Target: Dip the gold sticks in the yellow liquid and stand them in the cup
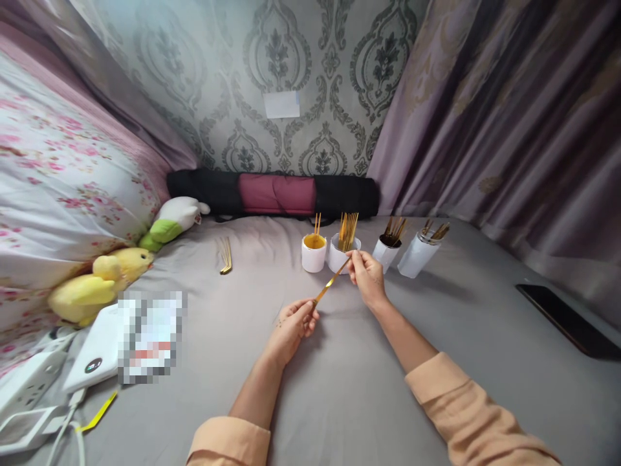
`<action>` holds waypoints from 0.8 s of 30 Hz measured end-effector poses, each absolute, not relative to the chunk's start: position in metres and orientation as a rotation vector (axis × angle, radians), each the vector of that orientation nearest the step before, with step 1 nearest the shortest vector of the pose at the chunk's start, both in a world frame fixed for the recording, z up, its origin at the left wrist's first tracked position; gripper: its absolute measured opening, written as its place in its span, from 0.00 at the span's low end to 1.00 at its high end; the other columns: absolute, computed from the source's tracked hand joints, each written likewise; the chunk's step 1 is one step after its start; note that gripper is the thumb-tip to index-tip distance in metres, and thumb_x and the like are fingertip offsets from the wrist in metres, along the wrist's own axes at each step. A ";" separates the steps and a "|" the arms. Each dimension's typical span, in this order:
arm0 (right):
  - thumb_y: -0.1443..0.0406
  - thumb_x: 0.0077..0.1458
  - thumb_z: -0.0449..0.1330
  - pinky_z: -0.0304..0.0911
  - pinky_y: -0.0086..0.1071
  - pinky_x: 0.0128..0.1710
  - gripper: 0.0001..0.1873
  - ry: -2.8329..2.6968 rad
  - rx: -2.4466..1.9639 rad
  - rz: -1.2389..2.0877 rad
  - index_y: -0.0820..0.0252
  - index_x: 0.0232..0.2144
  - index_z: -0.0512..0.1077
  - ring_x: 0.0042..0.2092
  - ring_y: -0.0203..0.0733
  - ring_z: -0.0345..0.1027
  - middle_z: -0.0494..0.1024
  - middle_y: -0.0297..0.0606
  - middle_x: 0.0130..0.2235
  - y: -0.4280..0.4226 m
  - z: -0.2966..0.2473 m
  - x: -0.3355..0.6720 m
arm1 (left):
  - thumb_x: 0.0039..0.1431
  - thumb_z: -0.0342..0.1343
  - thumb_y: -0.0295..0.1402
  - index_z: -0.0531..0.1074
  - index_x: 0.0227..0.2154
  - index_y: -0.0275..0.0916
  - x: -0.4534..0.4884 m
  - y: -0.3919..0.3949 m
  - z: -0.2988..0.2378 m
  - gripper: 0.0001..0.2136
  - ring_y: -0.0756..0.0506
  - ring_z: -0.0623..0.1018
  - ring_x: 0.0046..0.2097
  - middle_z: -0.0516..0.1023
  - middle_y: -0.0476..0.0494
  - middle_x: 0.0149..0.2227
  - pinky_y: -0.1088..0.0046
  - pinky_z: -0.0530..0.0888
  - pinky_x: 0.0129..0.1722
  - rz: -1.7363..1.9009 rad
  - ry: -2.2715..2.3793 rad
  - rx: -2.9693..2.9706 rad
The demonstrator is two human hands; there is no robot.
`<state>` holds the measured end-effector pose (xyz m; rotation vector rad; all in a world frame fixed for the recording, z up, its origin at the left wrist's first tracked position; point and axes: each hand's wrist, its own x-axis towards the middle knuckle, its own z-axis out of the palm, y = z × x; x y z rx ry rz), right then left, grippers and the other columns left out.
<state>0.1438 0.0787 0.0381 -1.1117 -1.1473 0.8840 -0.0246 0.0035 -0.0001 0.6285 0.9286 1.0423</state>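
Both my hands hold one slim gold utensil over the grey bedsheet. My left hand pinches its lower end. My right hand pinches its upper end, close to the second white cup, which holds several gold utensils. Beside that cup stand a white cup with a yellow inside at the left and two more cups of dark-handled utensils at the right. A small pile of gold utensils lies on the sheet to the left.
A black and maroon roll bag lies along the wall. Plush toys rest by a floral pillow at left. A power bank, power strip and cables sit at the near left. A dark phone lies at right by the curtain.
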 end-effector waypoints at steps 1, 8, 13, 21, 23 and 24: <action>0.49 0.51 0.52 0.46 0.22 0.13 0.20 -1.142 -1.112 0.885 0.61 0.31 0.68 0.17 0.26 0.51 0.63 0.29 0.21 0.079 0.039 0.145 | 0.44 0.60 0.40 0.68 0.36 0.33 -0.025 0.004 0.000 0.18 0.56 0.65 0.21 0.69 0.49 0.24 0.81 0.57 0.19 1.043 0.930 0.626; 0.51 0.50 0.54 0.46 0.22 0.12 0.19 -1.110 -1.100 0.892 0.61 0.31 0.68 0.16 0.26 0.51 0.64 0.29 0.21 0.081 0.042 0.151 | 0.46 0.60 0.39 0.67 0.36 0.32 -0.024 0.004 -0.001 0.18 0.56 0.65 0.21 0.69 0.48 0.24 0.82 0.57 0.18 1.065 0.915 0.620; 0.51 0.50 0.55 0.46 0.22 0.12 0.19 -1.100 -1.111 0.885 0.61 0.30 0.69 0.16 0.25 0.51 0.64 0.29 0.21 0.079 0.044 0.153 | 0.46 0.60 0.39 0.67 0.36 0.32 -0.024 0.005 -0.002 0.18 0.56 0.65 0.21 0.69 0.48 0.24 0.82 0.57 0.18 1.073 0.910 0.608; 0.51 0.50 0.55 0.47 0.21 0.12 0.19 -1.108 -1.097 0.887 0.62 0.30 0.69 0.17 0.25 0.52 0.65 0.30 0.22 0.077 0.045 0.155 | 0.46 0.60 0.38 0.67 0.36 0.32 -0.025 0.006 -0.004 0.17 0.56 0.66 0.21 0.69 0.48 0.25 0.81 0.58 0.19 1.086 0.897 0.582; 0.51 0.50 0.55 0.47 0.21 0.12 0.18 -1.115 -1.098 0.883 0.62 0.30 0.69 0.17 0.25 0.52 0.65 0.30 0.22 0.077 0.045 0.155 | 0.47 0.59 0.38 0.67 0.37 0.32 -0.026 0.006 -0.005 0.17 0.56 0.66 0.21 0.70 0.47 0.25 0.81 0.58 0.18 1.090 0.888 0.571; 0.51 0.50 0.55 0.47 0.21 0.12 0.18 -1.118 -1.100 0.881 0.61 0.30 0.69 0.17 0.25 0.53 0.65 0.30 0.22 0.077 0.045 0.155 | 0.47 0.59 0.37 0.67 0.37 0.32 -0.026 0.006 -0.005 0.17 0.56 0.66 0.21 0.70 0.47 0.25 0.81 0.58 0.18 1.091 0.884 0.566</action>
